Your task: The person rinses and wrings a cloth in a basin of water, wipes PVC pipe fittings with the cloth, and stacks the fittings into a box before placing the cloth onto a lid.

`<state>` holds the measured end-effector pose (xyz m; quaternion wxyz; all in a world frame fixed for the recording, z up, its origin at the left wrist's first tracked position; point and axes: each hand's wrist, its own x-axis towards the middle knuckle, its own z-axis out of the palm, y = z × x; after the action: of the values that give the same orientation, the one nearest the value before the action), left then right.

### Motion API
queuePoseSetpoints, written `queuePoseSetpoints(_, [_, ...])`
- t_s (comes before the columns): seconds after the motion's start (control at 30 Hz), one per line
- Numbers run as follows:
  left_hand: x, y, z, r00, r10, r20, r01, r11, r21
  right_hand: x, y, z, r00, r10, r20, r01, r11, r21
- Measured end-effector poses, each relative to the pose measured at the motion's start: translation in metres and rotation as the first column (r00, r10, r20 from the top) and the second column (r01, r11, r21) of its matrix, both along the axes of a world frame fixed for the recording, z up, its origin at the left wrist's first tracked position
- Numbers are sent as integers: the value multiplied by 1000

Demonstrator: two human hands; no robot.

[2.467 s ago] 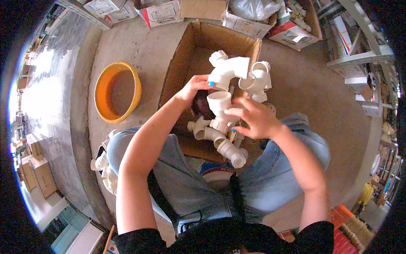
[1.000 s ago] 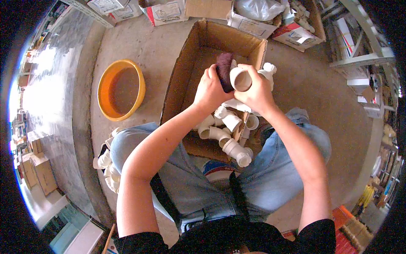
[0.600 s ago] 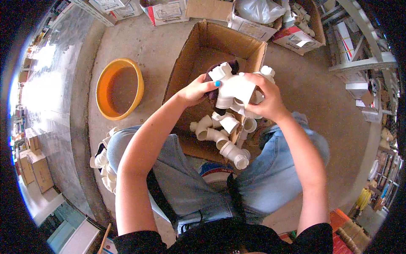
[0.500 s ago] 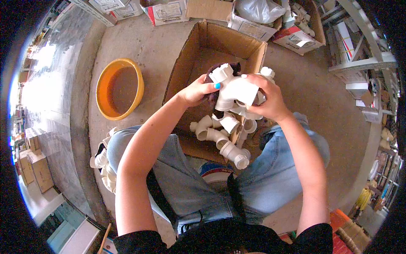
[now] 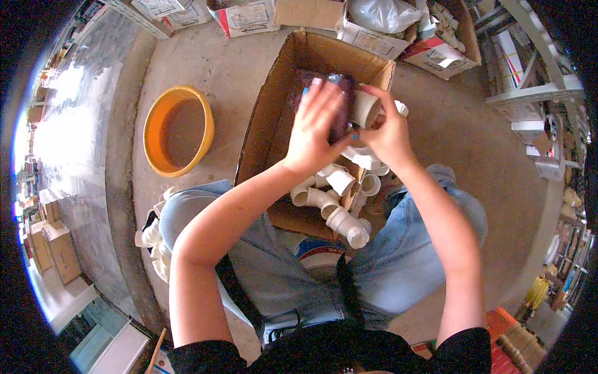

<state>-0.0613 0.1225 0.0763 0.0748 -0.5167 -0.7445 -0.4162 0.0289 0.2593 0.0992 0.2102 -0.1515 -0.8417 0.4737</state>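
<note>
My right hand (image 5: 391,134) grips a white plastic pipe fitting (image 5: 365,108) by its open end, above the cardboard box (image 5: 269,103). Against the fitting's other side, my left hand (image 5: 314,134) presses a dark brown cloth (image 5: 342,118), its fingers laid over the cloth and slightly blurred. Cloth and hand hide much of the fitting. Just below my hands, several white pipe fittings (image 5: 346,225) rest along the box's near right edge, some jutting over it.
A yellow-orange basin (image 5: 210,134) stands on the floor at left. More white fittings (image 5: 149,235) lie beside my left knee. Open cartons (image 5: 439,59) line the back, one with a clear plastic bag (image 5: 383,15). Metal shelving (image 5: 532,93) runs along the right.
My left hand has moved from the fitting's side to over its top with the cloth. The fitting has turned, and its capped end is now covered.
</note>
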Motion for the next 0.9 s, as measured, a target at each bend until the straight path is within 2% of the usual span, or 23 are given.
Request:
queuePoseSetpoints(0.07, [5, -5, 5, 995, -91, -28, 89, 994, -67, 1, -5, 1, 993, -70, 100, 79, 992, -94])
queuePoseSetpoints(0.2, [-1, -12, 4, 961, -231, -155, 215, 970, -114, -1, -6, -1, 999, -20, 34, 23, 996, -89])
queuePoseSetpoints(0.27, [-1, -10, 3, 967, -200, -161, 186, 978, -95, -2, -8, 9, 999, 38, 31, -36, 998, -59])
queuePoseSetpoints(0.3, [-3, -8, 5, 975, -174, -136, 163, 983, -89, 1, -9, 15, 993, 50, 109, -47, 998, -34])
queuePoseSetpoints(0.37, [-9, -4, 11, 985, -111, -129, 100, 991, -84, 3, -12, 8, 995, 79, 52, -80, 997, 0])
queuePoseSetpoints(0.4, [-9, -1, 13, 990, -97, -102, 92, 995, -48, 4, -13, 5, 995, 93, 24, -94, 995, 19])
queuePoseSetpoints(0.43, [-10, 1, 13, 995, -69, -76, 65, 996, -57, 6, -16, 7, 994, 81, 74, -78, 996, -33])
queuePoseSetpoints(0.47, [-12, 2, 13, 998, -40, -50, 37, 997, -66, 6, -18, 4, 992, 73, 98, -76, 997, 25])
queuePoseSetpoints(0.53, [-14, 3, 21, 975, 67, 214, -6, 962, -275, 8, -21, -2, 987, 52, 151, -74, 987, 145])
queuePoseSetpoints(0.57, [-18, 6, 21, 925, 166, 342, -41, 938, -344, 10, -24, -2, 986, 80, 145, -101, 984, 144])
queuePoseSetpoints(0.6, [-25, 8, 21, 792, 224, 568, 31, 914, -404, 10, -29, 1, 989, 122, 89, -139, 967, 216])
queuePoseSetpoints(0.67, [-41, 3, -13, 625, 178, 760, 163, 923, -349, 13, -31, 1, 963, 199, 182, -232, 954, 188])
queuePoseSetpoints(0.7, [-47, 1, -13, 491, 123, 863, 237, 934, -268, 13, -31, 1, 955, 231, 183, -263, 949, 174])
queuePoseSetpoints(0.73, [-53, -1, -14, 164, 87, 983, 287, 949, -132, 13, -29, 1, 953, 269, 142, -293, 936, 195])
queuePoseSetpoints(0.77, [-58, -7, -15, -106, 126, 986, 301, 950, -89, 12, -26, 3, 946, 308, 101, -323, 922, 216])
queuePoseSetpoints(0.8, [-60, -10, -5, -367, 157, 917, 299, 953, -43, 12, -23, 5, 935, 349, 59, -352, 905, 239])
queuePoseSetpoints(0.83, [-61, -10, -3, -429, 150, 891, 270, 962, -32, 11, -22, 7, 943, 331, 22, -330, 927, 177])
queuePoseSetpoints(0.9, [-60, -7, -5, -456, 165, 875, 234, 970, -61, 9, -15, 7, 950, 311, -27, -303, 940, 157])
